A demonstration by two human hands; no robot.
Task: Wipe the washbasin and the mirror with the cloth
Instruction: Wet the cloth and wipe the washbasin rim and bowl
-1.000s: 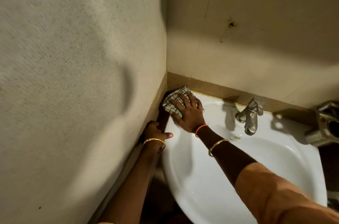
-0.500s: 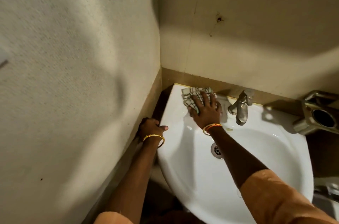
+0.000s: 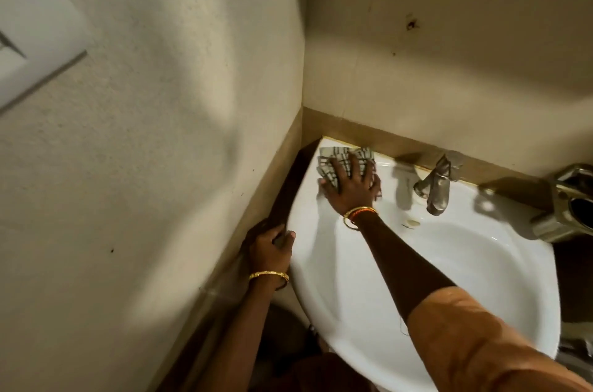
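A white ceramic washbasin (image 3: 417, 279) sits in the corner of two cream walls, with a dull metal tap (image 3: 434, 187) at its back edge. The right hand (image 3: 351, 189) presses the grey checked cloth (image 3: 333, 159) flat with spread fingers (image 3: 348, 167) on the basin's back-left corner; the left hand (image 3: 269, 247) curls round the left rim. The basin wipe looks under way; next probably comes sweeping toward the tap, the mirror being out of view.
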